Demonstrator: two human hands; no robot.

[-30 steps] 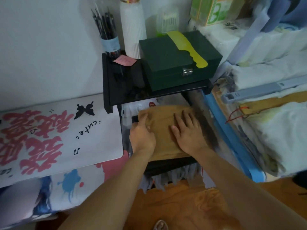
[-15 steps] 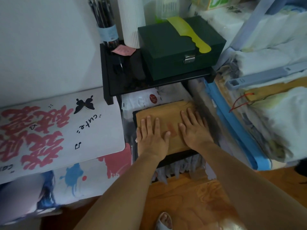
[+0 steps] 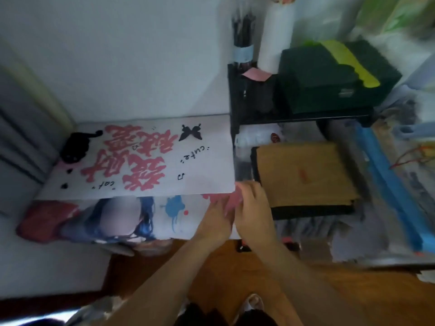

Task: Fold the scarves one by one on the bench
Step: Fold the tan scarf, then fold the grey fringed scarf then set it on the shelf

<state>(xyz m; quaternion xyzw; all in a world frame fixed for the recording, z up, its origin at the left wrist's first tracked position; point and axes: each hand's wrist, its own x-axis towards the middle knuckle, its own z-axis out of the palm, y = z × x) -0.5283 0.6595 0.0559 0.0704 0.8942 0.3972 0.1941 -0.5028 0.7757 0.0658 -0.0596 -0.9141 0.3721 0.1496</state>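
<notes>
A white printed board (image 3: pixel 146 158) with red characters lies at left. Beside it the folded tan scarf (image 3: pixel 303 175) lies flat on a black base. Left hand (image 3: pixel 217 218) and right hand (image 3: pixel 253 208) meet off the scarf's near-left corner; blur hides their grip.

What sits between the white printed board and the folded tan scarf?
In the head view, a narrow dark strip lies between the white printed board and the folded tan scarf; it is too blurred to identify.

A folded tan scarf (image 3: pixel 303 175) lies on the black bench (image 3: pixel 310 211).
</notes>
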